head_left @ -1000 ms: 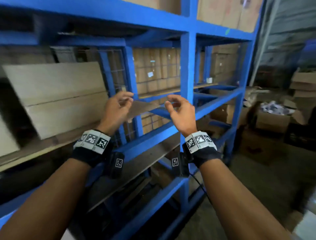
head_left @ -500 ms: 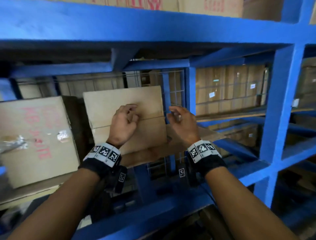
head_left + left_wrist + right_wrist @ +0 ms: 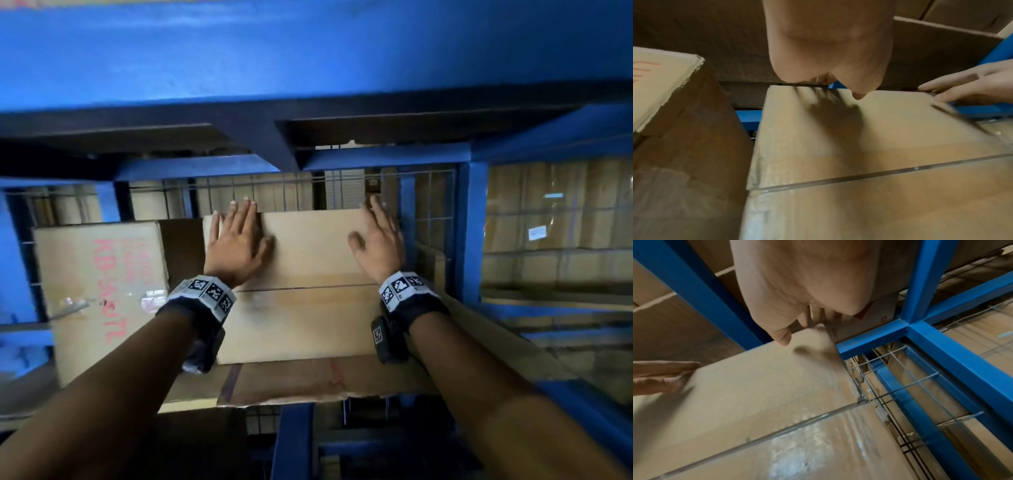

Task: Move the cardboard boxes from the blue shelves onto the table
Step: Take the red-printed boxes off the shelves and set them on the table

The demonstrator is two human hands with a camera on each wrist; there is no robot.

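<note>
A plain taped cardboard box (image 3: 308, 308) sits on a flat cardboard sheet (image 3: 308, 382) on the blue shelf. My left hand (image 3: 236, 240) lies over its top near the far left corner, fingers straight and reaching the far edge. My right hand (image 3: 376, 240) is stretched the same way at the far right corner. The left wrist view shows the left palm (image 3: 828, 48) just above the box top (image 3: 879, 146), casting a shadow. In the right wrist view the right hand's fingertips (image 3: 816, 318) reach the box's (image 3: 756, 394) far corner. A second box with red lettering (image 3: 99, 291) stands to the left.
A thick blue beam (image 3: 308, 51) runs low overhead. A blue upright post (image 3: 472, 233) stands close on the right of the box. Wire mesh (image 3: 291, 192) closes the back of the shelf, with stacked boxes (image 3: 555, 212) behind it on the right.
The view has swung left and closer to the shelf. Both hands went from loosely curled in front of the plain box to stretched flat over its top toward the far edge.
</note>
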